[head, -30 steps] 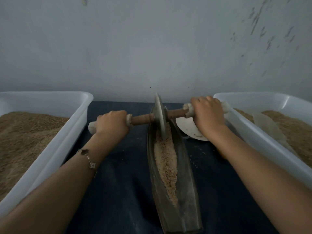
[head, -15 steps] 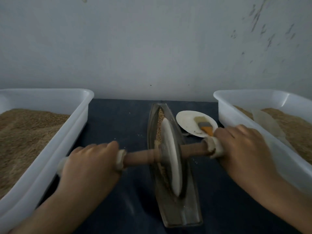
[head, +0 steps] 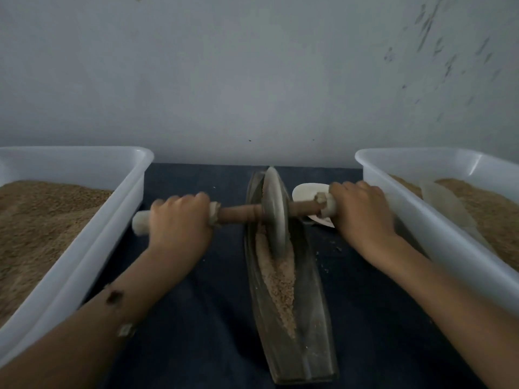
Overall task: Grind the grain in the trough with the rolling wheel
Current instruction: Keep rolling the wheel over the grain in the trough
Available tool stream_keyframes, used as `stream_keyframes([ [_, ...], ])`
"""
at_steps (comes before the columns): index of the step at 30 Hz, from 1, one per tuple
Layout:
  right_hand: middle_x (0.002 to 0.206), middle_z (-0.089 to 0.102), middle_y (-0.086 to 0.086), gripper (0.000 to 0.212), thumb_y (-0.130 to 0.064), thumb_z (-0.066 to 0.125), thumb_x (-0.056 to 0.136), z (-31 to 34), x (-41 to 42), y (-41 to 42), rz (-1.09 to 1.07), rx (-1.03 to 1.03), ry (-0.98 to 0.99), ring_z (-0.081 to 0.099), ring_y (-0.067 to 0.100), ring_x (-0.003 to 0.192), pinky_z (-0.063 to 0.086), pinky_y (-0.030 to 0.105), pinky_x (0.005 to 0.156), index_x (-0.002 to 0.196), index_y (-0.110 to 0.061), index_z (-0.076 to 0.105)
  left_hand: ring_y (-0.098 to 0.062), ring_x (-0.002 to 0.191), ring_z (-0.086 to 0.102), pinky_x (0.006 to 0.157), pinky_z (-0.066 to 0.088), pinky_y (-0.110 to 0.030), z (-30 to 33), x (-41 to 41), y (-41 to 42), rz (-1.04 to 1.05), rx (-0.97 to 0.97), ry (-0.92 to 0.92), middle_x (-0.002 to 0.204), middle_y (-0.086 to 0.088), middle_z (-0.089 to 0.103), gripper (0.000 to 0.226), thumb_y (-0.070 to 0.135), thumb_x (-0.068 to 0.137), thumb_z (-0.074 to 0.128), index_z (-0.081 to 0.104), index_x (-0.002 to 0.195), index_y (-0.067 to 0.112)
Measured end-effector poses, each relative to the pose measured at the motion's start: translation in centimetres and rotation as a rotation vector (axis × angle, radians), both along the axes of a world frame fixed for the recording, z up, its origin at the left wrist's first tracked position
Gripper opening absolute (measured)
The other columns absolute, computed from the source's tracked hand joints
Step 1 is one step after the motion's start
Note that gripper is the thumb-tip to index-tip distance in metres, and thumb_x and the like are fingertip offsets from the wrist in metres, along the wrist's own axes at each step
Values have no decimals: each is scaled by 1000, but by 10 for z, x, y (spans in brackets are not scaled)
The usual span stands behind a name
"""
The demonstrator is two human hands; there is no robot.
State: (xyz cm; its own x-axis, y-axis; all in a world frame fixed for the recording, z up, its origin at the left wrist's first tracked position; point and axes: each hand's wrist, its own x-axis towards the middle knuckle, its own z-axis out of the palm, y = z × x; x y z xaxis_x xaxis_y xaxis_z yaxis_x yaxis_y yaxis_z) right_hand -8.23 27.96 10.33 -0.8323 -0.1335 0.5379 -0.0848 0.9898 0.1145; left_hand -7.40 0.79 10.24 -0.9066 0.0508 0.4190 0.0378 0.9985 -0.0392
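Seen from the head camera, a narrow, boat-shaped trough (head: 292, 318) is laid on a dark blue cloth (head: 196, 318), its long axis running from the near edge of the table away toward the wall, tilted a little leftward at the far end. A strip of pale crushed grain (head: 279, 282) is spread along the bottom of the trough, on the near side of the two grips.

A rolling wheel (head: 276, 213) is stood upright on its edge inside the far half of the trough, in line with the trough's length. A brown wooden axle (head: 238, 216) is passed through the wheel's middle, lying crosswise to the trough and nearly level, with the right end slightly farther and higher.

The left end of the axle is gripped by the left hand (head: 178, 220), knuckles up, fingers curled over the top; a pale wrapped end sticks out beyond the outer side of this grip. The right end is gripped the same way by the right hand (head: 359, 213), fingers wrapped over a pale wrapping. Both forearms are stretched forward from the near corners. A bracelet (head: 118, 313) is worn on the left wrist.

Outside the left grip, a white tub (head: 92, 248) holding brown grain is set. Outside the right grip, a second white tub (head: 438, 234) of grain is placed. Just beyond and under the right grip, a small pale dish (head: 307, 192) is partly hidden.
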Motion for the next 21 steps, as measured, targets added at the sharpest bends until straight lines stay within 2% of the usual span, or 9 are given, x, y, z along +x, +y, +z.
stream_keyframes([
  [3,88,62,8,6,-10,52,87,1,-38,-1,-67,-16,34,53,28,83,26,31,65,83,-15,51,-27,89,58,70,25,-33,7,-29,8,37,-10,61,91,-4,63,20,21,83,59,39,80,20],
  [6,90,63,11,8,-11,49,90,3,-56,-2,-97,-52,62,55,32,87,27,33,66,87,-11,57,-28,92,58,72,26,-33,13,-43,9,44,-16,62,95,-6,64,12,18,83,59,48,86,17],
  [9,85,62,11,10,-6,51,86,-3,-41,0,-76,-59,84,53,31,81,26,33,63,80,-14,51,-26,90,57,72,28,-33,9,-33,8,16,-52,97,94,-4,63,14,20,83,60,47,87,18],
  [12,78,61,10,12,-5,56,81,-13,-3,5,-25,-93,54,51,30,73,25,32,61,76,-14,49,-22,84,56,71,30,-32,4,-1,6,-18,-110,142,88,0,61,30,25,79,64,35,81,21],
  [13,78,62,10,7,-7,60,80,-14,11,7,-9,-106,33,52,30,73,27,32,61,79,-13,55,-23,79,56,69,31,-33,4,13,5,-52,-133,164,82,-1,61,34,26,74,68,35,79,20],
  [15,78,64,6,15,-12,70,76,-17,41,12,20,-120,-12,53,28,70,33,33,62,89,-14,63,-28,62,54,61,32,-34,6,42,2,-170,-165,201,66,-7,57,37,20,57,79,44,71,15],
  [18,63,49,-5,30,-10,79,62,-9,80,18,48,-90,-51,37,16,60,30,31,55,70,-21,51,-27,48,48,54,27,-32,11,79,-7,-265,-132,233,53,-6,49,39,15,43,81,47,63,13],
  [21,58,44,-7,40,-6,82,47,4,106,20,98,-29,-41,36,14,57,28,29,54,63,-22,49,-25,42,43,49,29,-30,10,99,-15,-310,-82,203,49,0,43,40,11,42,76,41,60,18],
])
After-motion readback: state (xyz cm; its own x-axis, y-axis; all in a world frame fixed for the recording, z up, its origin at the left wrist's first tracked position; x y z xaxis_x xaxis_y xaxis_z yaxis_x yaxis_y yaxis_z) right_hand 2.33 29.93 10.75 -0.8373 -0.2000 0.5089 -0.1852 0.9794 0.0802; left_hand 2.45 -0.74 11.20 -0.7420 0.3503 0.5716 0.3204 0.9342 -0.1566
